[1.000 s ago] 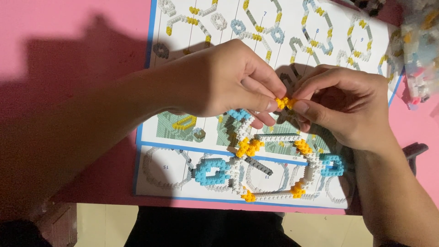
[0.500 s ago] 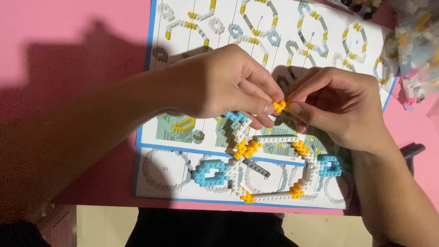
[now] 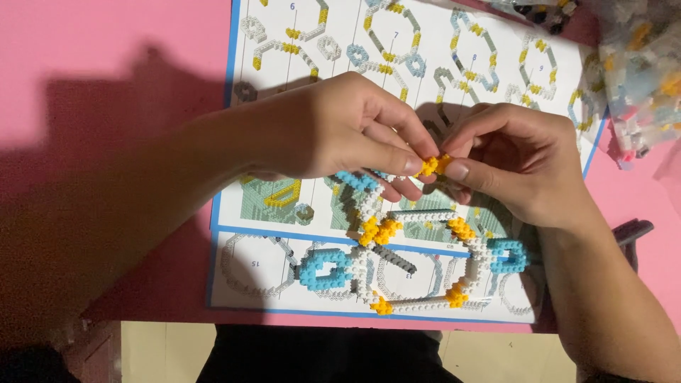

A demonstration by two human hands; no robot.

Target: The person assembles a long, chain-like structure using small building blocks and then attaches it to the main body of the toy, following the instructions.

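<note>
My left hand (image 3: 333,128) and my right hand (image 3: 518,163) meet above the sheet, and both pinch a small cluster of yellow mini bricks (image 3: 434,165) between thumb and fingertips. Just below the hands lies a flat model of white, light blue and yellow mini bricks (image 3: 411,262), shaped in linked loops. It rests on a printed instruction sheet (image 3: 284,206) with a blue border and drawn building steps. The top part of the model is hidden under my fingers.
The sheet lies on a pink table (image 3: 106,64). Clear plastic bags of loose small bricks (image 3: 638,78) sit at the upper right. The table's near edge (image 3: 163,323) runs along the bottom, with floor and my dark clothing (image 3: 319,354) below it.
Both hands have shifted slightly up and left together, still pinching the yellow cluster. The model on the sheet has not moved.
</note>
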